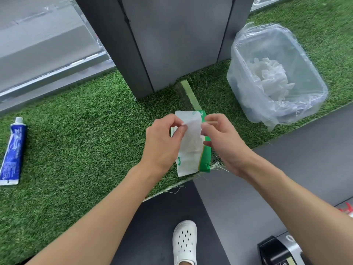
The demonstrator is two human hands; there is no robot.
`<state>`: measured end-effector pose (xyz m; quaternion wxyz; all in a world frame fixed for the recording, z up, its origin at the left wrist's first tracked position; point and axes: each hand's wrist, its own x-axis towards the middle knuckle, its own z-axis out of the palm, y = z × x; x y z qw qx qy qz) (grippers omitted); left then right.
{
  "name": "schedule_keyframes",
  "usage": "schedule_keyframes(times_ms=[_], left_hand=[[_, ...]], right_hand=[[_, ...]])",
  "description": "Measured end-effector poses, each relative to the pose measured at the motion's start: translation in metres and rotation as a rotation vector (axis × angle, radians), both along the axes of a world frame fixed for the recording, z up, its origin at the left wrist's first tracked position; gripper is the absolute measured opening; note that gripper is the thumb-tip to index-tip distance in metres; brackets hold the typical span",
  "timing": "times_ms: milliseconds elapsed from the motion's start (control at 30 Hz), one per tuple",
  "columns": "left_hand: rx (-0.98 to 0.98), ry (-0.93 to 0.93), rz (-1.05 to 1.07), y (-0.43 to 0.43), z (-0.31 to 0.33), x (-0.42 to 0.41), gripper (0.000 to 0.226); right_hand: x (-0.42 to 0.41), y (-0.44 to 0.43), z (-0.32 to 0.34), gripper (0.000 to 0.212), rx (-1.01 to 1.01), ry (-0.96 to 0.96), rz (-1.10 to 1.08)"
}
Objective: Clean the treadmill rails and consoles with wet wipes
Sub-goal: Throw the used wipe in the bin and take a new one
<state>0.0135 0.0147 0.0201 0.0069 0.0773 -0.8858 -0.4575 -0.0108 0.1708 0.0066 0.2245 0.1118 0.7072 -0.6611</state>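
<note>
A green and white wet-wipe pack (205, 159) lies on the artificial grass in the middle of the view. A white wet wipe (191, 138) hangs over it, stretched between both hands. My left hand (162, 140) pinches the wipe's upper left edge with thumb and forefinger. My right hand (223, 138) pinches its upper right edge. Most of the pack is hidden under the wipe and my hands.
A clear-lined bin (242, 87) with crumpled white wipes stands at the right. A blue tube (13, 152) lies on the grass at the left. A grey pillar (172, 41) rises behind the pack. My white shoe (184, 243) stands on the dark floor below, with a black device (275, 249) at the lower right.
</note>
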Motion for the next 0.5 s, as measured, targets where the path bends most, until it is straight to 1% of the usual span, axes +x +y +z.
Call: schedule_keyframes(times_ms=[33,67,100,167,200,233,333,433,500], left_hand=[[0.036,0.003,0.026,0.0,0.0,-0.001,0.01],[0.052,0.006,0.046,0.001,0.001,-0.002,0.01],[0.053,0.013,0.057,0.001,0.002,-0.003,0.01],[0.067,0.028,0.07,0.002,0.007,-0.004,0.01],[0.102,0.033,0.091,0.002,0.011,-0.004,0.011],[0.152,0.041,0.118,0.001,0.015,-0.004,0.014],[0.272,0.047,0.163,-0.001,0.026,-0.002,0.016],[0.281,0.051,0.172,0.003,0.03,0.002,0.009],[0.28,0.045,0.21,0.006,0.031,0.004,0.008]], right_hand=[[0.0,0.001,-0.002,0.026,0.061,0.034,0.049],[0.001,0.0,-0.003,0.034,0.146,0.08,0.105],[0.001,-0.001,-0.005,0.032,0.257,0.142,0.142],[-0.001,-0.004,-0.008,0.007,0.468,0.261,0.16],[-0.002,-0.006,-0.011,0.007,0.533,0.297,0.161],[-0.003,-0.006,-0.012,0.011,0.567,0.304,0.165],[-0.008,-0.008,-0.009,0.009,0.601,0.274,0.133],[-0.014,-0.013,-0.004,0.01,0.641,0.278,0.12],[-0.018,-0.016,-0.002,0.011,0.601,0.233,0.084]])
